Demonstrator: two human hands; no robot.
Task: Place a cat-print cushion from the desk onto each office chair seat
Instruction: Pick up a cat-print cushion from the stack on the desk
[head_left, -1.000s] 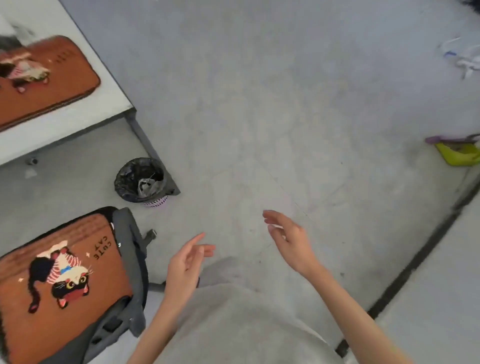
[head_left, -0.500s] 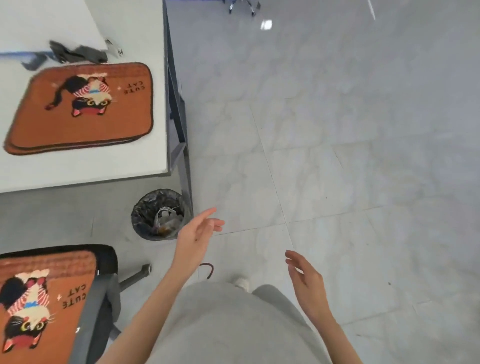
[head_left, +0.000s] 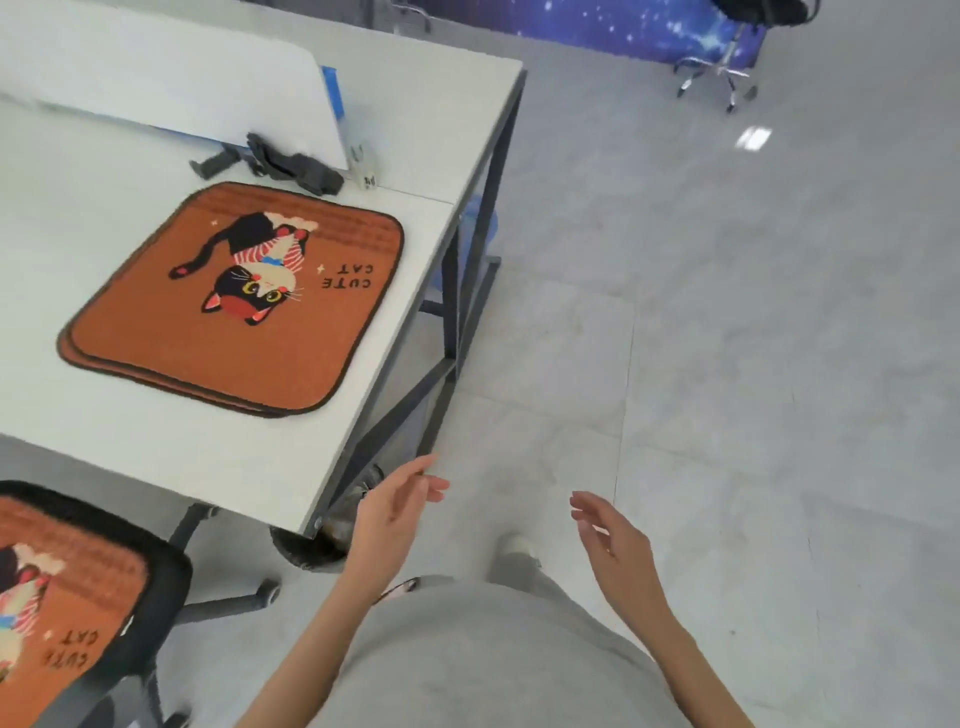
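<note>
Since a moment ago the view is swinging left, bringing the desk (head_left: 218, 457) and its cushions (head_left: 234, 312) closer in. Both hands are hanging empty, fingers spread loosely: I am seeing the left hand (head_left: 389, 514) just off the desk corner and the right hand (head_left: 615, 545) well apart from it over the floor (head_left: 779, 364). Up and left of the left hand, the cushions are lying stacked on the desk. Below left, another cushion (head_left: 57, 608) is sitting on the chair (head_left: 161, 587) seat. A bin (head_left: 306, 545) is showing beside the left wrist.
</note>
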